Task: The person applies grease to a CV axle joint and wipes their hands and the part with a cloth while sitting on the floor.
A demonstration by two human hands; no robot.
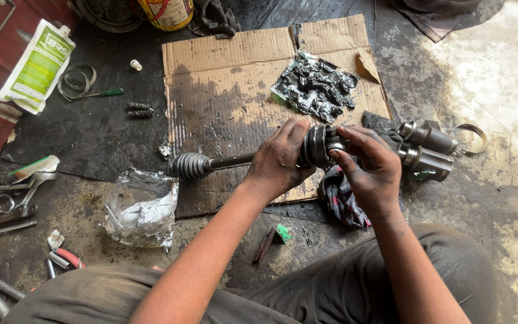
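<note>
A greasy drive axle [229,161] lies across a sheet of cardboard [229,66], with a ribbed rubber boot [190,166] at its left end. My left hand [278,162] grips the shaft beside the right-hand rubber boot [314,146]. My right hand [367,168] closes its fingers on the metal joint end [333,143] just right of that boot. Both hands are black with grease.
A torn foil packet smeared with black grease [316,87] lies on the cardboard. Two metal joint housings [427,150] and a clamp ring [472,137] sit at right, a rag [340,198] underneath. A crumpled plastic bag [142,207], a white pouch [36,66], and tools [7,204] lie left.
</note>
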